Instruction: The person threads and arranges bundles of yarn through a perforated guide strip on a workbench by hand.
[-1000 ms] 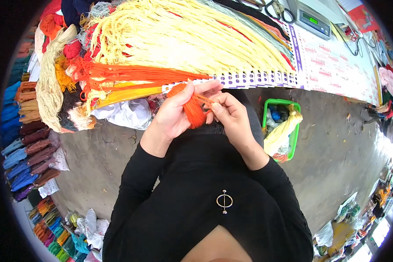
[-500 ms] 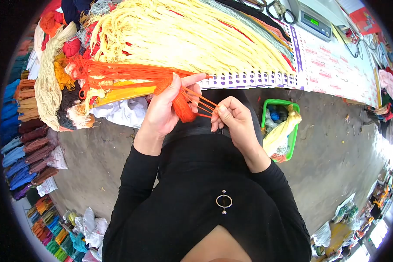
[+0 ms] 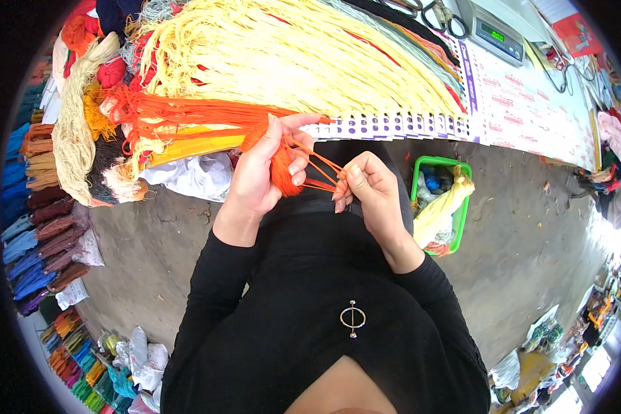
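Yarn (image 3: 280, 176) is resting before me in my curled left hand (image 3: 257, 176); my right hand (image 3: 370, 185) is pinching its drawn-out strands (image 3: 319, 185). Uneven tugging could be tangling them, a loose hold dropping the yarn. Rightward, a green basket (image 3: 445, 160) is holding a yellow skein (image 3: 438, 214) and blue bundle (image 3: 436, 183).

The left hand (image 3: 255, 172) is cupped, its thumb pointing away from the body, its index finger extended and the other fingers curled inward. Near but apart from it, the right hand (image 3: 368, 182) pinches between thumb and forefinger. Both forearms (image 3: 217, 270) angle inward, wrists (image 3: 239, 224) bare below the sleeves (image 3: 431, 276).
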Tool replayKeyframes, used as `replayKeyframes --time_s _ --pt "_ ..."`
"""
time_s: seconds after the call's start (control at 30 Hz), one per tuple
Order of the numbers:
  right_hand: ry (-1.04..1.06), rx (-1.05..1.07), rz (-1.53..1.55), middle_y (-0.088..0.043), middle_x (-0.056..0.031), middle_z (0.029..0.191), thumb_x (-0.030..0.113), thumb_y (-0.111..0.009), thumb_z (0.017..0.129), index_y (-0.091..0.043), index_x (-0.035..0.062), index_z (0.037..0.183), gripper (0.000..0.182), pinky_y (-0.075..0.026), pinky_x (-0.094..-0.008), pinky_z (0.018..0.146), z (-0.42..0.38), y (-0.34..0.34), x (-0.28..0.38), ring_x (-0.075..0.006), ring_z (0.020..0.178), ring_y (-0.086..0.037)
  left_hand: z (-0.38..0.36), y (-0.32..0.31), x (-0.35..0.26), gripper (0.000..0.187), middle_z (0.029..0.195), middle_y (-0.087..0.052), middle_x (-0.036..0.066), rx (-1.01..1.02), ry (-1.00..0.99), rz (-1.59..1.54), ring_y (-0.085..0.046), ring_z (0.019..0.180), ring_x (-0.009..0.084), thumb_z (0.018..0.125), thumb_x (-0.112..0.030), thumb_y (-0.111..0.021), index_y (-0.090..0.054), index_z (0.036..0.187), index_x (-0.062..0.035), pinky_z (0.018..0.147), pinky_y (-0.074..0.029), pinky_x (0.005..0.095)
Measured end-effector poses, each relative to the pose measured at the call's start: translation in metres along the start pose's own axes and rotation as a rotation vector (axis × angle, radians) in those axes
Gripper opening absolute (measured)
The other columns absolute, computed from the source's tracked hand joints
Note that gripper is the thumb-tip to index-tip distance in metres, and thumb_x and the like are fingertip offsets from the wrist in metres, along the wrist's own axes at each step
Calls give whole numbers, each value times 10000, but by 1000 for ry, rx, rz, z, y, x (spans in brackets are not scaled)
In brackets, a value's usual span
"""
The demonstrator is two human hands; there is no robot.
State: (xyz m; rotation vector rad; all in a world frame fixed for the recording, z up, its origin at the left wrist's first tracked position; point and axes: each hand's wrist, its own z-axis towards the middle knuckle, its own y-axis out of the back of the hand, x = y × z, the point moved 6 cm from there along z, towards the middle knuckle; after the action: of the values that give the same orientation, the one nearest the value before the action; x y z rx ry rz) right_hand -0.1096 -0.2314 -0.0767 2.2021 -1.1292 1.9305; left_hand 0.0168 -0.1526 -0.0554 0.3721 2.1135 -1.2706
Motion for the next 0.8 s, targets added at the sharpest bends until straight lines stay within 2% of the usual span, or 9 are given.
replayKeyframes --time_s 0.37,0.47,0.53,0.57,0.6,0.67,0.7,0.77,0.8 --pt "16 -37 13 -549 -60 630 236 -417 973 -467 44 836 241 -406 -197 448 -1 -1 1 -109 484 -522 1 0 1 529 759 -569 75 -19 -16 33 -449 524 75 982 -407 -300 -480 1209 35 461 -421 223" --pt "-21 -60 17 -530 -44 620 204 -455 960 -488 32 866 199 -395 -199 432 -2 0 0 -94 475 -497 1 0 2 536 772 -579 81 -9 -16 25 -457 527 78 983 -408 -296 -461 1228 38 460 -423 217" --pt "-140 34 -191 -533 -33 633 120 -518 922 -525 16 888 109 -381 -194 436 -3 -9 0 -76 480 -482 0 -7 -3 541 713 -566 70 -99 -16 53 -436 491 76 982 -415 -293 -497 1185 43 440 -398 207" --pt "-71 91 -364 -545 -35 642 46 -558 877 -563 5 878 41 -394 -200 462 -6 -11 2 -70 513 -502 -1 -6 -4 553 655 -553 59 -188 -15 81 -415 455 75 981 -422 -291 -534 1142 47 420 -373 197" --pt "57 65 -532 -581 -45 680 91 -584 866 -576 23 867 69 -432 -241 507 -6 -9 11 -125 559 -557 -1 2 -4 553 655 -553 59 -188 -14 81 -415 455 75 981 -422 -291 -534 1142 47 420 -373 197" --pt "210 -52 -768 -621 -93 792 114 -610 841 -593 43 869 79 -488 -305 637 -8 1 35 -243 684 -623 -4 11 -1 590 507 -470 17 103 79 282 -335 377 66 976 -450 -286 -615 983 39 373 -291 183" --pt "380 -165 -794 -633 -97 849 123 -600 854 -590 37 859 86 -485 -296 679 -10 7 62 -210 770 -624 -12 17 2 640 411 -348 -36 70 260 225 -263 336 58 969 -486 -269 -630 780 7 345 -218 182" --pt "512 -300 -560 -646 -91 977 125 -572 884 -581 20 841 114 -466 -290 795 -15 57 84 -173 918 -590 -20 54 -8 565 451 -343 -55 61 254 -97 -266 343 49 964 -475 -316 -594 760 -28 330 -201 184" --pt "543 -336 -290 -628 -132 1042 115 -544 902 -573 6 899 113 -465 -340 858 -17 87 92 -215 948 -594 -27 81 -23 497 480 -342 -57 -67 173 -227 -268 351 48 963 -442 -352 -581 787 -37 326 -192 185"
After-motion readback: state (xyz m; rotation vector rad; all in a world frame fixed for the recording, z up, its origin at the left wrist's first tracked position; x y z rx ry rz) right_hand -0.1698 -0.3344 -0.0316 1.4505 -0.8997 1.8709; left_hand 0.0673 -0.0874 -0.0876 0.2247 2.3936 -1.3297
